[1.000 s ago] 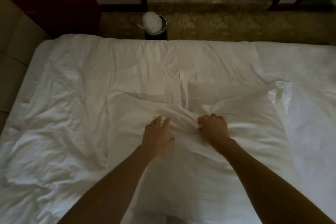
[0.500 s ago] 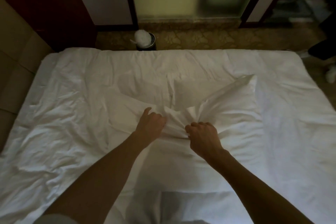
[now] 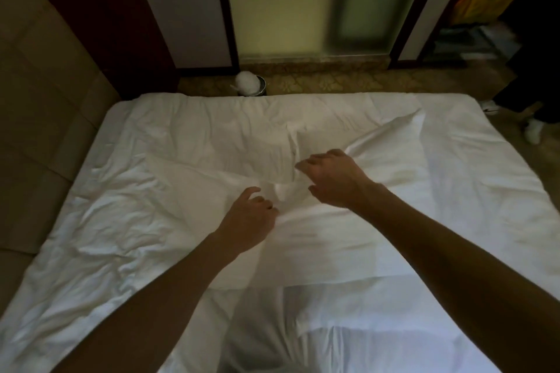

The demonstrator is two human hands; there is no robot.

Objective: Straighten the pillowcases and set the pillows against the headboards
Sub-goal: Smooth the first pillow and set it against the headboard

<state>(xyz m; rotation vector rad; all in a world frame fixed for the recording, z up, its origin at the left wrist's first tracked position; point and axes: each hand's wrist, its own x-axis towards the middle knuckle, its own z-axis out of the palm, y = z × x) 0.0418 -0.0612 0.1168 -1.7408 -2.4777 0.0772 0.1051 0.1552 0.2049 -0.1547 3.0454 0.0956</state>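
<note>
A white pillow in its pillowcase [image 3: 339, 248] lies crosswise in the middle of the white bed [image 3: 127, 221], its far right corner [image 3: 406, 130] raised. My left hand [image 3: 247, 221] has curled fingers that pinch a bunched fold of the pillowcase near its middle. My right hand [image 3: 333, 180], a little farther and to the right, grips the cloth with curled fingers and holds it lifted off the bed. The beige padded headboard [image 3: 45, 136] runs along the left side of the bed.
A second white pillow [image 3: 378, 342] lies at the near edge, below my arms. Beyond the bed's far edge stands a small bin with a white liner [image 3: 250, 86] on patterned carpet. A person's dark-trousered legs and white shoes [image 3: 533, 127] are at the far right corner.
My hands have drawn apart: the right hand rose and moved right with the cloth, while the left stayed low on the fold. The view has pulled back and shows more of the room.
</note>
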